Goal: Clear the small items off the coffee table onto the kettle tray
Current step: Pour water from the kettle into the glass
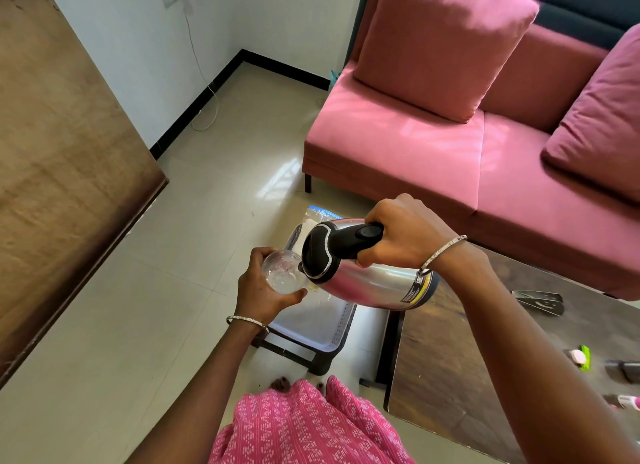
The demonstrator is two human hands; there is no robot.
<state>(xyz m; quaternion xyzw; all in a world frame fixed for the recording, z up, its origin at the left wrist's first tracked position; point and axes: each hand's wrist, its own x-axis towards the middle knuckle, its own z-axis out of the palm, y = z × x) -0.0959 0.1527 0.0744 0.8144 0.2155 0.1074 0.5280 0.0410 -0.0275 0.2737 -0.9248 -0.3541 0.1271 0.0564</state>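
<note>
Right now the right hand (pixel 401 235) is clenched around the black handle of a steel kettle (pixel 367 273), which is tipped far over so that its spout end points left and meets the rim of a clear glass (pixel 284 273). The left hand (pixel 263 290) cups that glass from below and behind, fingers wrapped round its side, holding it tilted toward the kettle. Both wrists carry thin metal bangles, and both forearms reach forward from the lower edge of the view.

Directly beneath the hands sits the kettle tray (pixel 329 328), a pale rectangular tray with a dark perforated rim, resting on a low dark stand on the tiled floor. A clear plastic packet (pixel 313 217) lies at its far end.

To the right stands the dark wooden coffee table (pixel 450 352), just beside the tray. On it, well apart from the hands, lie a metal tool (pixel 538 300) and a green and pink small item (pixel 580 358); further things at the right edge are cut off and cannot be identified. A pink sofa (pixel 433 141) with cushions stands behind the table.
</note>
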